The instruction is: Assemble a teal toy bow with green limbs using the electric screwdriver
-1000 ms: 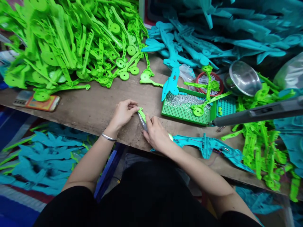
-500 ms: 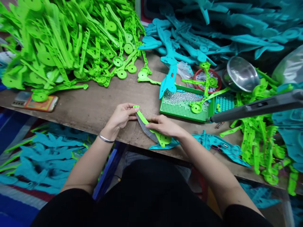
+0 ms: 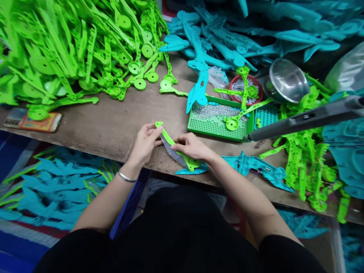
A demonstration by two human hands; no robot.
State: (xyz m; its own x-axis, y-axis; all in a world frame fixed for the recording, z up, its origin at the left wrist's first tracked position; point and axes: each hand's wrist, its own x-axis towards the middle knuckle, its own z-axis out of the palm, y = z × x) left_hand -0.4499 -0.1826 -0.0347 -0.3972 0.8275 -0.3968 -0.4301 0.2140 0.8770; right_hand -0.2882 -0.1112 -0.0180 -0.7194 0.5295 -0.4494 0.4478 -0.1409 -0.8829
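Observation:
Both my hands hold one long green plastic part (image 3: 168, 138) with a grey, blade-shaped piece (image 3: 174, 153) along its lower left side. My left hand (image 3: 146, 142) pinches its narrow upper end between thumb and fingers. Farther down, my right hand (image 3: 193, 146) has its fingers closed on the middle, above the wide round end. Behind that end a blue plastic part (image 3: 239, 163) lies along the table's front edge, partly covered by my right wrist. The held part is just above the brown table (image 3: 113, 125).
A green perforated tray (image 3: 216, 131) of small metal screws stands ahead, beside a red basket (image 3: 231, 81) and a metal bowl (image 3: 288, 79). A dark grey tool (image 3: 307, 119) juts in from the right. Green parts (image 3: 71, 49) and blue parts (image 3: 270, 38) are heaped behind; a phone (image 3: 54, 122) lies left.
The view has shifted slightly, so the table's things sit a little farther left and higher. Both hands keep their hold on the green part; my right fingers are more bent on it.

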